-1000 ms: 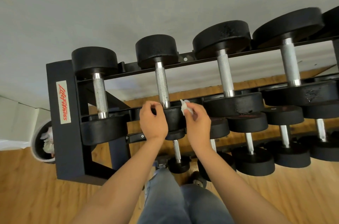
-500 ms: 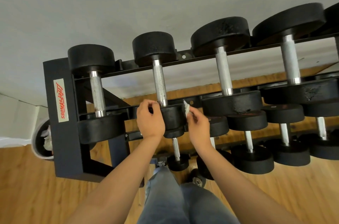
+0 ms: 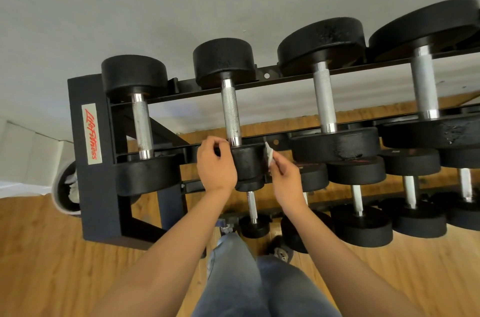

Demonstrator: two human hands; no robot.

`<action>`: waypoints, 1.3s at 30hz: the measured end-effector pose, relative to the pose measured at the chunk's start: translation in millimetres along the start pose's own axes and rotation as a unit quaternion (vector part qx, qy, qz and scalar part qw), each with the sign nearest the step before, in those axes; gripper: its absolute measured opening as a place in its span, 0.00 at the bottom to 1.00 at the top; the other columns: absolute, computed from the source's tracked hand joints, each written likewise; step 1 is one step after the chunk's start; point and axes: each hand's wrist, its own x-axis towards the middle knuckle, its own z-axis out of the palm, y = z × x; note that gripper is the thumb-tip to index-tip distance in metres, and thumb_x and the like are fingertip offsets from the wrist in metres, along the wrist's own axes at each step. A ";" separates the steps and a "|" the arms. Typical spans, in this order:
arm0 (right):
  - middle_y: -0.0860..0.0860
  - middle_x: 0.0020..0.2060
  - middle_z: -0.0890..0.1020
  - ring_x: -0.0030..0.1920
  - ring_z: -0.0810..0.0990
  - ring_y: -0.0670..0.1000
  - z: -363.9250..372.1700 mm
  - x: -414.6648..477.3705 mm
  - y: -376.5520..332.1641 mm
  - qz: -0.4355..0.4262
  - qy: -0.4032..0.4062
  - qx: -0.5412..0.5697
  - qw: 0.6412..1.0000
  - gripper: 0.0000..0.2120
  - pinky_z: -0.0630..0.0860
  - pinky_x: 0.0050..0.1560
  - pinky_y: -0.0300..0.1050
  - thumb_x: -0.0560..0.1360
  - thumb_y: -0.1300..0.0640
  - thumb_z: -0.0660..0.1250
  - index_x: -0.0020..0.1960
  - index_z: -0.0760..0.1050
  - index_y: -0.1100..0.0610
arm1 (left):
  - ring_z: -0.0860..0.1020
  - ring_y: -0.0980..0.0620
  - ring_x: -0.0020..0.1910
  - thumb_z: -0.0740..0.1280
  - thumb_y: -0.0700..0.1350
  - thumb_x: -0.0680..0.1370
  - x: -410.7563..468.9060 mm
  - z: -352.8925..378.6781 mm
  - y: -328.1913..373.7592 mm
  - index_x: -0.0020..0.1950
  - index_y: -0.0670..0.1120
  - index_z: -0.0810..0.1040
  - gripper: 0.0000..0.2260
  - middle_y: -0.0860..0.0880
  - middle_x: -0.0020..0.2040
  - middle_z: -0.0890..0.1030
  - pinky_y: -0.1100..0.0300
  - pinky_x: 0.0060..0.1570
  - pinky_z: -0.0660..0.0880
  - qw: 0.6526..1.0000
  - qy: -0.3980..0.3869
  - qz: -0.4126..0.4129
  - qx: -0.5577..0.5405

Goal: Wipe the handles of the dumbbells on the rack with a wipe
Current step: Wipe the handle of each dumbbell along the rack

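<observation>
Slippage is my main worry here. My left hand (image 3: 215, 164) has its fingers curled over the left edge of the near head (image 3: 246, 161) of the second dumbbell (image 3: 224, 62) from the left end of the rack (image 3: 78, 135), steadying it. My right hand (image 3: 284, 176) pinches a small crumpled wipe (image 3: 268, 154) between thumb and fingertips, just beside the right edge of that same head. The knurled handle (image 3: 232, 114) above is bare, so I judge that wiping it comes next. The wipe is scrunched small. Unless I spread it, it may cover only a strip of the knurling, or snag and tear. The dumbbell could also roll as I rub, and my left fingers sit close to where the head meets the rack, a likely pinch.
</observation>
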 end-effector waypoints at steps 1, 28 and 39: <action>0.49 0.58 0.81 0.60 0.78 0.43 0.5 1.4 -0.3 0.003 -0.001 0.001 1.000 0.16 0.74 0.65 0.48 0.81 0.65 0.58 0.66 0.75 0.57 | 0.76 0.50 0.48 0.60 0.43 0.79 0.1 0.1 -0.5 0.44 0.44 0.76 0.07 0.48 0.45 0.78 0.59 0.47 0.71 1.000 0.000 -0.001 0.000; 0.47 0.56 0.82 0.59 0.78 0.44 -0.5 9.0 3.7 0.013 -0.031 -0.021 0.999 0.16 0.74 0.62 0.44 0.81 0.64 0.58 0.64 0.77 0.54 | 0.75 0.52 0.49 0.58 0.49 0.77 2.0 0.7 -4.8 0.44 0.45 0.76 0.10 0.50 0.44 0.78 0.62 0.46 0.69 1.000 -0.017 0.012 -0.007; 0.47 0.54 0.82 0.57 0.78 0.42 0.4 9.0 -3.4 0.020 0.000 -0.007 1.000 0.16 0.73 0.56 0.34 0.80 0.66 0.59 0.62 0.78 0.52 | 0.75 0.53 0.48 0.58 0.49 0.76 1.9 -0.4 -5.5 0.44 0.45 0.76 0.10 0.50 0.44 0.78 0.67 0.45 0.68 1.000 -0.021 0.013 -0.006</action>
